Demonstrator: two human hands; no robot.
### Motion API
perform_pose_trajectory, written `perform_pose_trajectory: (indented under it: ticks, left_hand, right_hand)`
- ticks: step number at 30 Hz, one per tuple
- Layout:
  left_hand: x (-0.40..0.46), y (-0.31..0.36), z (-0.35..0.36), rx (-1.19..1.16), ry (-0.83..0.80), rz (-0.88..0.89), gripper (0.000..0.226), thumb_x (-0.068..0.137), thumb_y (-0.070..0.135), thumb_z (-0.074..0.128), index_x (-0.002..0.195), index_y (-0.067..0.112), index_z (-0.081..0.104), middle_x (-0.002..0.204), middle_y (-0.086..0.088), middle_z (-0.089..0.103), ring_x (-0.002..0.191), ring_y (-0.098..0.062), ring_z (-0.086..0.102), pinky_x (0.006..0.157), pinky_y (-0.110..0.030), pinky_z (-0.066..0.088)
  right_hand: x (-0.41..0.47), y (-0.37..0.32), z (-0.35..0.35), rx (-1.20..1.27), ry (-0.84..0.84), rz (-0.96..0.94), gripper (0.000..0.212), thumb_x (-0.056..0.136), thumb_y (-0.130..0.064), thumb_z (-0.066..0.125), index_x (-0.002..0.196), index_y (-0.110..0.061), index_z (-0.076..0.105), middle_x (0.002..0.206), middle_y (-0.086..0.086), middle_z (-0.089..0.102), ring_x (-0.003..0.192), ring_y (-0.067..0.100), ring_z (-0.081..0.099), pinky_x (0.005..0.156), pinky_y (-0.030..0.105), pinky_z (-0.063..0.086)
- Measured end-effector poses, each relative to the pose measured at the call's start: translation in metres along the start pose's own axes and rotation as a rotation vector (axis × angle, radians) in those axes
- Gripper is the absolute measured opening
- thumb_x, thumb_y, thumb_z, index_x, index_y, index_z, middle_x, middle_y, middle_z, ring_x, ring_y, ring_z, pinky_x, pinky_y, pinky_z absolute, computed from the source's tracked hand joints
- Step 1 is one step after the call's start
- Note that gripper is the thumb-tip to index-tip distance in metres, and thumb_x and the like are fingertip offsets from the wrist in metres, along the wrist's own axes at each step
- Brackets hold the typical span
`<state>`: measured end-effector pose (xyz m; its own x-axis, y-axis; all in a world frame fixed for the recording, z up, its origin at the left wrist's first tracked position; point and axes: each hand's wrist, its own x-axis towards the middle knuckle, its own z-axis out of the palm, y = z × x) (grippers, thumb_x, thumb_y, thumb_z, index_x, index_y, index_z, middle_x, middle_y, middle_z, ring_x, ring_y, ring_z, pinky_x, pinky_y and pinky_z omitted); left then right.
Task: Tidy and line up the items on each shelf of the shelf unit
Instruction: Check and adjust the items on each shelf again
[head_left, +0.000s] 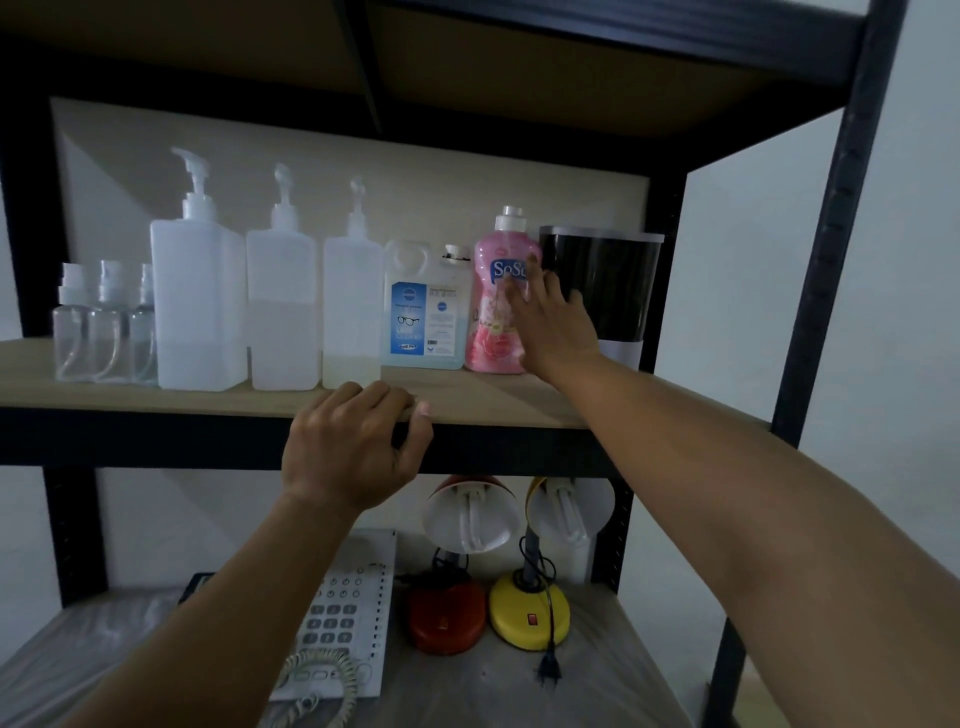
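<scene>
Left hand (353, 447): fingers curling over the front edge of the shelf (467, 400), gripping it.
Right hand (550, 322): fingers spreading loosely, touching one pink bottle (493, 332) beside one black bin (613, 280).
Pump bottles (283, 312): three, standing in line.
Small spray bottles (104, 332): three.
Lens cleaner jug (426, 317): one.
Lower shelf: two desk lamps (527, 618), one telephone (343, 623).

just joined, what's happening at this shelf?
A person is tidying the wooden shelf. The right hand, fingers spread, is against the pink SoSo bottle, between it and the black cylindrical container. The left hand grips the shelf's front edge. White pump bottles and small clear spray bottles already stand in a row.
</scene>
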<state>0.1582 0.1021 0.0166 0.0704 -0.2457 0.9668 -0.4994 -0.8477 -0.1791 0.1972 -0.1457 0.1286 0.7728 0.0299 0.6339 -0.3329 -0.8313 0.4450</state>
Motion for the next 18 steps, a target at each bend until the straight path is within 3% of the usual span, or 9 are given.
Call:
perform_pose_trajectory:
  ticks: [6, 12, 18]
  left_hand:
    - [0.001, 0.001, -0.002, -0.007, -0.027, -0.02, 0.042, 0.1, 0.037, 0.044, 0.078, 0.014, 0.072, 0.069, 0.0, 0.067, 0.059, -0.022, 0.061, 0.056, -0.028, 0.042]
    - [0.002, 0.003, -0.007, -0.011, -0.082, -0.034, 0.041, 0.099, 0.037, 0.044, 0.08, 0.013, 0.072, 0.071, -0.001, 0.068, 0.061, -0.023, 0.061, 0.057, -0.028, 0.041]
    - [0.006, 0.0, -0.018, -0.036, -0.193, -0.014, 0.046, 0.101, 0.043, 0.036, 0.087, 0.016, 0.07, 0.077, -0.001, 0.068, 0.066, -0.022, 0.062, 0.059, -0.026, 0.036]
  right_hand:
    - [-0.039, 0.032, 0.0, 0.122, -0.081, 0.078, 0.07, 0.086, -0.026, 0.074, 0.147, -0.013, 0.04, 0.148, 0.015, 0.034, 0.129, 0.033, 0.043, 0.097, 0.046, 0.045]
    - [-0.069, 0.043, -0.007, 0.291, -0.153, 0.114, 0.062, 0.089, -0.033, 0.071, 0.142, -0.014, 0.046, 0.14, 0.014, 0.043, 0.123, 0.032, 0.049, 0.088, 0.043, 0.047]
    - [-0.075, 0.015, -0.041, 0.522, -0.086, 0.059, 0.057, 0.09, -0.042, 0.07, 0.14, -0.019, 0.051, 0.129, 0.008, 0.051, 0.112, 0.026, 0.056, 0.077, 0.034, 0.042]
